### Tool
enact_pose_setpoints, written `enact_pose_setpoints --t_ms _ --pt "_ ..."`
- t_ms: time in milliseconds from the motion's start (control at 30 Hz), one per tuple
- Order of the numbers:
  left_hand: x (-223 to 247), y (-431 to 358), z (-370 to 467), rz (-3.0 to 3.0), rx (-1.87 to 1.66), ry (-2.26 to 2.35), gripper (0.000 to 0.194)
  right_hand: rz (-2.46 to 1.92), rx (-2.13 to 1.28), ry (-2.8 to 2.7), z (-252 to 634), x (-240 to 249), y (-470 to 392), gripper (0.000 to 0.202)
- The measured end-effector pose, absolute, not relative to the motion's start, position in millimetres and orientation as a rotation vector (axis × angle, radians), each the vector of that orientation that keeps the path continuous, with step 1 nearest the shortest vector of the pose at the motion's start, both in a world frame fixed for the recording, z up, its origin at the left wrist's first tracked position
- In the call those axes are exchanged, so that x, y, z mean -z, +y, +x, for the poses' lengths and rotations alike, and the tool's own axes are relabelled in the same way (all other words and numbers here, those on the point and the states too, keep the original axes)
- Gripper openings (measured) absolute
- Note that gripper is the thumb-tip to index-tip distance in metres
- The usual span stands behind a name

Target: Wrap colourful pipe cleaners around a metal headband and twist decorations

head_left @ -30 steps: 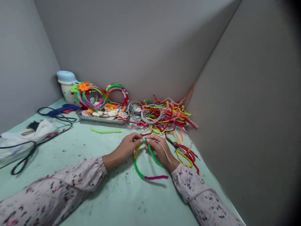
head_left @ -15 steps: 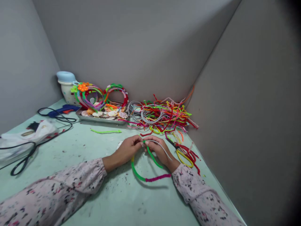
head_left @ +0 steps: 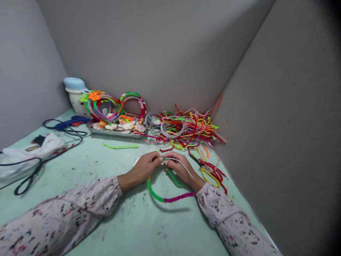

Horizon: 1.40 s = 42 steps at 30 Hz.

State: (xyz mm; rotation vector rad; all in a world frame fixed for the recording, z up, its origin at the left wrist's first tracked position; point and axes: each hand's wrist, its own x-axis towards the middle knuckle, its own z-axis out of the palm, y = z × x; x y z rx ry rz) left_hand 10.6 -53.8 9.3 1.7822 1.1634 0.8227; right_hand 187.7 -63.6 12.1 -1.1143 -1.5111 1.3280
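Both hands meet above the middle of the table. My left hand (head_left: 146, 165) is closed in a pinch on a thin hoop whose near end is wrapped in green and magenta pipe cleaner (head_left: 179, 198). My right hand (head_left: 182, 169) pinches a green pipe cleaner (head_left: 174, 177) where it meets the hoop, its loose tail hanging below the fingers. The hoop's bare grey wire end (head_left: 183, 165) curves out over the right hand. Fingertips partly hide the spot where green pipe cleaner wraps the wire.
Yellow-handled scissors (head_left: 210, 177) lie right of my right hand, beside red pipe cleaners. Behind sit a pipe-cleaner pile (head_left: 194, 128), a metal tray (head_left: 117, 133) with shells and wrapped headbands (head_left: 133, 97), and a lidded cup (head_left: 76, 94). Leftward are a blue glue gun (head_left: 70, 123), black cord and plastic bag (head_left: 34, 151).
The green pipe cleaner's loose tail now hangs beneath the right fingers, where before it came over them from the pinch. Both hands stay together, and the view has shifted slightly.
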Motion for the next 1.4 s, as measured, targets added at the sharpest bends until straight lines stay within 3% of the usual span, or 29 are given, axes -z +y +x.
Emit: enact_pose_setpoints --t_ms 967,1400 --pt "-13 -56 12 1.778 -0.817 1.051 0.024 -1.038 -1.252 -1.622 191 -11 -64 0.020" --pt "-3 -50 9 1.658 -0.851 1.130 0.027 -1.090 -0.802 -1.818 188 3 -61 0.016"
